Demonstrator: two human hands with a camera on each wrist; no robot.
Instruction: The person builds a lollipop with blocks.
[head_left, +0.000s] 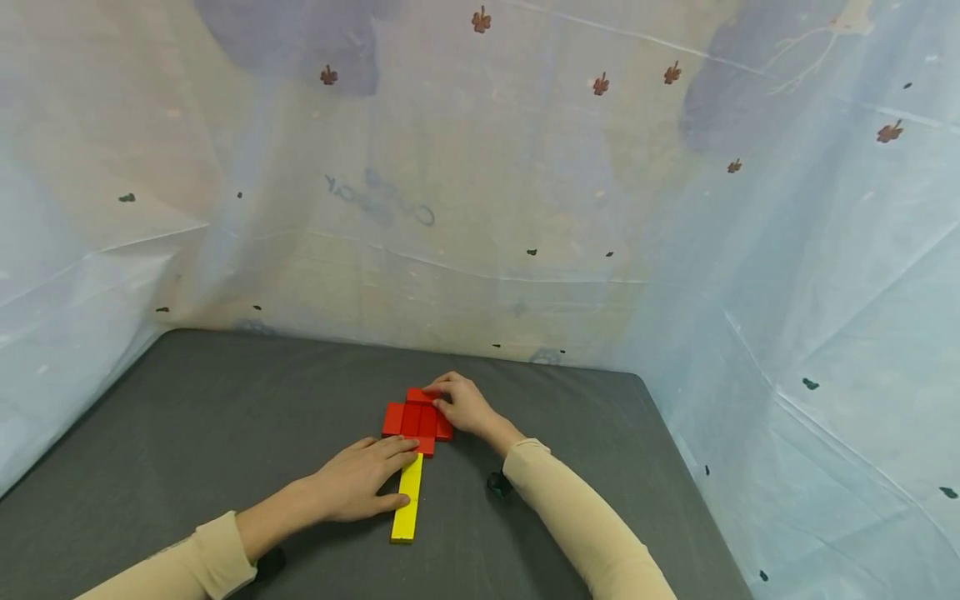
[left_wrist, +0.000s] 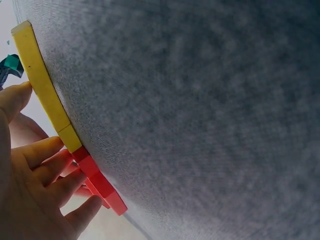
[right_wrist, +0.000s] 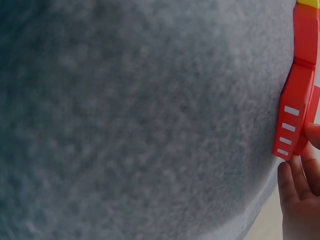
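Several flat red blocks [head_left: 411, 419] lie together in a cross-like cluster on the dark grey table, with a long yellow strip [head_left: 406, 510] running from its near end. In the left wrist view the yellow strip [left_wrist: 42, 82] shows a seam near the red end. My left hand [head_left: 358, 482] reaches in from the left, fingers extended onto the nearest red block and thumb at the yellow strip's side. My right hand [head_left: 467, 406] pinches the farthest red block [head_left: 417, 396] between thumb and fingers. White rectangles mark one red block's side [right_wrist: 288, 125] in the right wrist view.
The dark grey table [head_left: 262, 400] has rounded far corners. A pale patterned plastic sheet [head_left: 450, 217] hangs behind it and on both sides. Small dark devices sit under both wrists, the right one [head_left: 498, 484] beside the sleeve.
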